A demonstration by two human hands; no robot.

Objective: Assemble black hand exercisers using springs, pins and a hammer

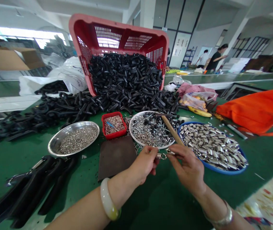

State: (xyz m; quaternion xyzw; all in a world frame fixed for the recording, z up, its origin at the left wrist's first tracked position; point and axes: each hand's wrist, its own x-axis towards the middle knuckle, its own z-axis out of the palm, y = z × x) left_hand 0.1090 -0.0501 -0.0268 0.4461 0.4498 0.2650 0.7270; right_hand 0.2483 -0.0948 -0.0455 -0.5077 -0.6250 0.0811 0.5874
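Head-worn camera looked forward and down over the green workbench (165,204), close above the left hand (146,164) and right hand (189,169); wide view reached past the red crate (118,35) to the far wall (208,35).

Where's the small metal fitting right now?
In the head view, the small metal fitting is held between the left hand and right hand, just below the white plate and left of the blue plate.

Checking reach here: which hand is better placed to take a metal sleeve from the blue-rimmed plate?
Right, probably: the right hand sits closer to the blue-rimmed plate than the left hand does.
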